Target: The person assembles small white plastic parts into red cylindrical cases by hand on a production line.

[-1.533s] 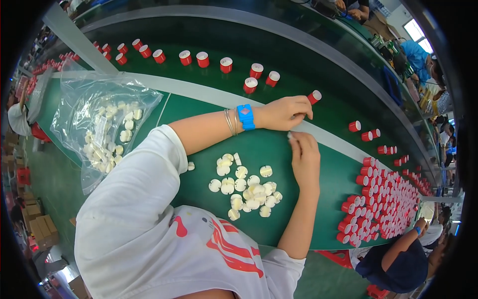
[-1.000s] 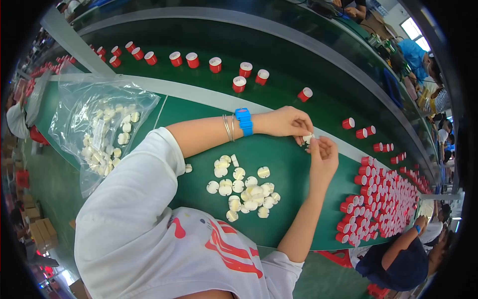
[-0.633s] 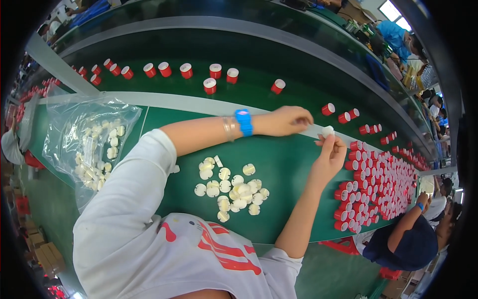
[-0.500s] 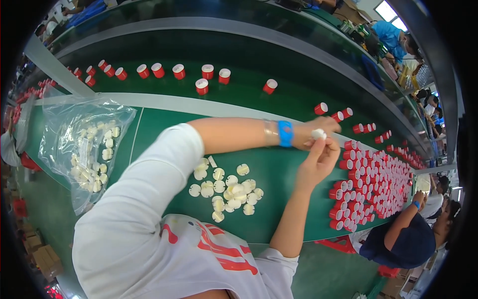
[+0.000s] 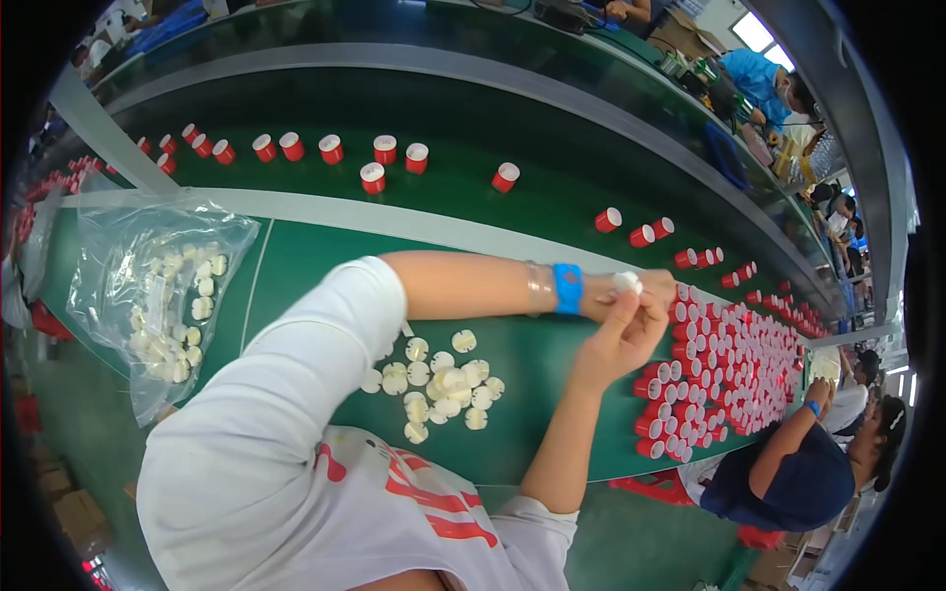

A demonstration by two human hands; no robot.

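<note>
My left arm reaches across to the right, and my left hand [image 5: 654, 286] is at the far left corner of a dense group of red cups with white insides [image 5: 729, 364]. Its fingers are mostly hidden, so what they hold does not show. Just in front of it, my right hand [image 5: 628, 340] is closed in a pinch on a small white disc [image 5: 627, 283], held up between thumb and fingers. A loose pile of cream-white notched discs [image 5: 448, 384] lies on the green table [image 5: 522, 414] below my left forearm.
A clear plastic bag [image 5: 108, 266] with more cream-white discs lies at the left. Beyond a pale rail [image 5: 374, 214], spaced red cups [image 5: 506, 177] stand on a dark green belt. A co-worker in a dark top [image 5: 808, 468] sits at the right. Metal posts and a shelf frame the far side.
My left hand has come back from over the rail toward the grouped cups. My right hand still pinches the disc. The cups on the belt have shifted left; the view has also shifted slightly.
</note>
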